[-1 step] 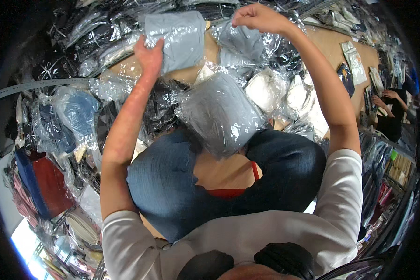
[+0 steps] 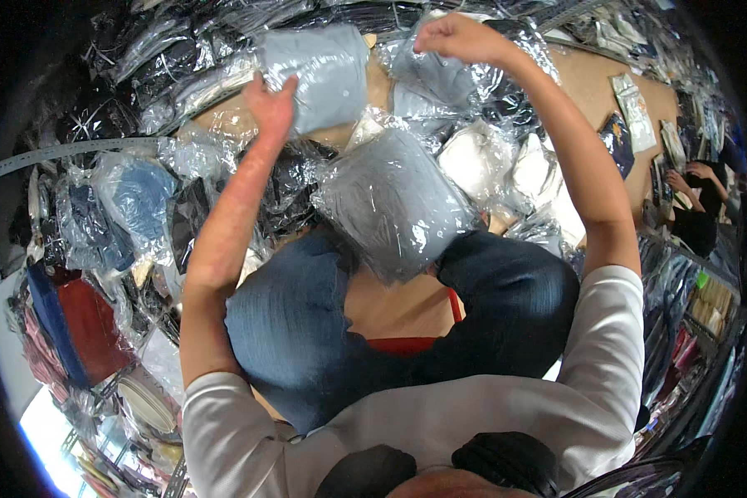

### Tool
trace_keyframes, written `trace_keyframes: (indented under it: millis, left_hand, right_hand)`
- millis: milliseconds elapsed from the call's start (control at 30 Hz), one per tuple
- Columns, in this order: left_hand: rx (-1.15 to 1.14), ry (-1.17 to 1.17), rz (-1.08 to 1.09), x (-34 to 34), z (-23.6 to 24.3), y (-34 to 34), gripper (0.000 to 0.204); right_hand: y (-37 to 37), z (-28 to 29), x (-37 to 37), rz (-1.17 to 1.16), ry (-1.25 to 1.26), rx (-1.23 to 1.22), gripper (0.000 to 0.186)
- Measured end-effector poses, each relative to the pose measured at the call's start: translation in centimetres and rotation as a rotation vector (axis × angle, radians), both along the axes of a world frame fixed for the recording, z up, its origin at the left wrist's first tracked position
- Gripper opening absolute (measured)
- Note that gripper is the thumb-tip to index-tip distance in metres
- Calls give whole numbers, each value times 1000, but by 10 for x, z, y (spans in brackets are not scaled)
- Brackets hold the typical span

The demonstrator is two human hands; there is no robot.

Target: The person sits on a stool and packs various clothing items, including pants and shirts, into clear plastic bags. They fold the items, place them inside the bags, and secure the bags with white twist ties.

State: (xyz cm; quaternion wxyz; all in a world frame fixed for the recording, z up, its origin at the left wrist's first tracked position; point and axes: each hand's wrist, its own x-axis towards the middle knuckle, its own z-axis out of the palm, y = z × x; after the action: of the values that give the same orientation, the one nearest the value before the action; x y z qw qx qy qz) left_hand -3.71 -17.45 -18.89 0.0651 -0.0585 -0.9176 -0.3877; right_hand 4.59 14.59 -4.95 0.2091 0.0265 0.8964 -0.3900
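Note:
At the far side, a light grey folded garment in a clear plastic bag (image 2: 328,79) lies flat. My left hand (image 2: 271,106) is at its left edge, thumb and fingers apart, the thumb reaching onto the plastic. My right hand (image 2: 461,39) is above a second bagged grey garment (image 2: 432,70), its fingers curled together. Whether plastic is pinched between them is hidden. Closer to me, a larger bagged grey garment (image 2: 394,199) rests tilted, its near corner between my knees.
Bagged white garments (image 2: 477,158) lie right of centre, with flat packets (image 2: 632,112) farther right. Heaps of dark bagged garments (image 2: 108,116) and metal strips (image 2: 75,149) border the left. A red folded cloth (image 2: 95,328) is lower left. Another person's hands (image 2: 689,178) show far right.
My left hand and the light grey bag beside it have shifted slightly right and toward me. My right hand has moved down a little, its fingers still curled.

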Motion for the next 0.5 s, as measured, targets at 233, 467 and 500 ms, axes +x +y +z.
trace_keyframes:
  millis: [233,467,500]
  left_hand:
    - [997,-633,287,-16,-95,-60,49]
    - [901,-532,141,-31,-92,-70,55]
    - [745,-473,80,-34,-90,-66,55]
  right_hand:
    - [1,-150,-21,55,128,-153,31]
    - [20,-130,-20,-33,72,-227,25]
    - [23,-130,-20,-45,57,-249,25]
